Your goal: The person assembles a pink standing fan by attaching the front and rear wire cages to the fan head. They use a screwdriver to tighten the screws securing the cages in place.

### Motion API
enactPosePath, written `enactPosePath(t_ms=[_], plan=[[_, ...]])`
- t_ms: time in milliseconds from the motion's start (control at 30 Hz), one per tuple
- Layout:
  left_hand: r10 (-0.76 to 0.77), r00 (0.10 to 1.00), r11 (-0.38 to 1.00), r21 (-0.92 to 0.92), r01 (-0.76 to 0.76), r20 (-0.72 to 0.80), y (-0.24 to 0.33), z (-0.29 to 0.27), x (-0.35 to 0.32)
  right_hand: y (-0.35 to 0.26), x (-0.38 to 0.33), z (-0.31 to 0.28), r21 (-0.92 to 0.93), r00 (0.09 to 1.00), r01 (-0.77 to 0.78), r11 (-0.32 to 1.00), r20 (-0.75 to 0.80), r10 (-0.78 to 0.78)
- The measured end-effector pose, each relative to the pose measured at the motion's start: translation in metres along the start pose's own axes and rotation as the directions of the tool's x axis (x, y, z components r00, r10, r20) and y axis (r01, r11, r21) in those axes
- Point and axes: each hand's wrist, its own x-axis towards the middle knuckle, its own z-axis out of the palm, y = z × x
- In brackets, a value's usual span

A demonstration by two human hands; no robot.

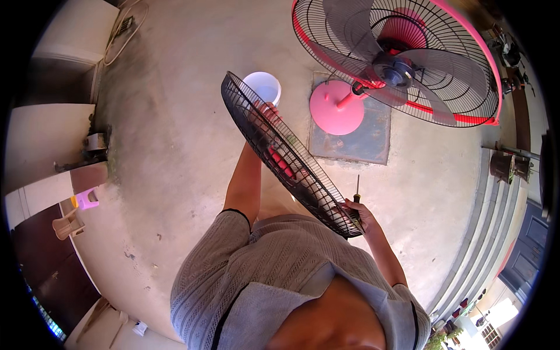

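A round black wire fan grille [300,169] with a red centre badge is tilted in front of my body. My left hand [268,111] grips its far upper rim, partly hidden behind the wires. Around the near lower rim my right hand [364,214] is closed, also holding a screwdriver [357,199] with its shaft pointing away from me. To the far right stands a pink pedestal fan [396,70], its dark blades [446,67] bare at the front and a rear grille behind them.
The fan's round pink base [326,111] rests on a grey floor slab [373,146]. Just beyond the grille is a white bucket [265,84]. Steps [472,210] run along the right. A beige chair [67,224] and a purple stool [88,199] are at the left.
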Motion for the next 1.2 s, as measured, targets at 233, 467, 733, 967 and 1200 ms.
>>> enactPosePath(t_ms=[233,467,733,967,1200], plan=[[0.053,0.931,0.996,-0.048,-0.075,-0.360,0.055,-0.041,-0.011,0.011,0.064,0.044,-0.062,0.990,0.125,0.990,0.073,-0.120],[-0.213,0.757,0.973,-0.202,0.109,-0.618,0.177,-0.099,-0.121,-0.014,0.221,0.121,-0.191,0.845,0.479,0.857,-0.162,-0.509],[-0.173,0.466,0.894,0.060,0.443,-0.868,0.195,-0.273,-0.025,-0.048,0.410,0.187,-0.334,0.744,0.503,0.797,-0.302,-0.596],[-0.075,0.492,0.881,0.173,0.440,-0.867,0.202,-0.316,0.074,-0.060,0.495,0.190,-0.432,0.675,0.436,0.790,-0.424,-0.604],[-0.051,0.528,0.914,0.173,0.366,-0.848,0.171,-0.389,0.087,-0.014,0.464,0.185,-0.322,0.734,0.433,0.842,-0.416,-0.537]])
